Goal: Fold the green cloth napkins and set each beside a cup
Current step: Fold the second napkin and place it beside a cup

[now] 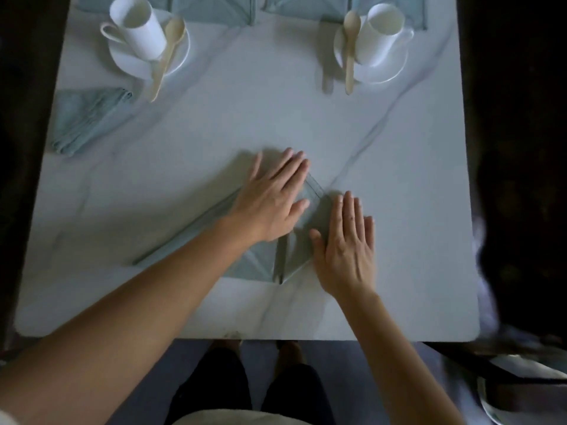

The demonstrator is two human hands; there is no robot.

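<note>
On your table [214, 124] you have two white cups, the left cup [136, 29] and the right cup [383, 32], near the far edge. Two saucers: left saucer [129, 65], right saucer [388, 73]. Two wooden spoons: left spoon [167, 53], right spoon [350, 56]. Green napkins: one near napkin [257, 265] toward the near edge, one napkin stack [86, 118] at the left edge, its layers too blurred to count, and at least two far napkins [214, 10] along the far edge.

A napkin [257, 266] lies near centre on the table [214, 118], with the left hand [273, 194] flat on its middle and the right hand [346, 250] flat on its right edge. A napkin stack [87, 119] lies at the left edge. The left cup [138, 29] and right cup [382, 32] stand at the far corners, each on a saucer with a spoon, with folded napkins [214, 10] behind them.
</note>
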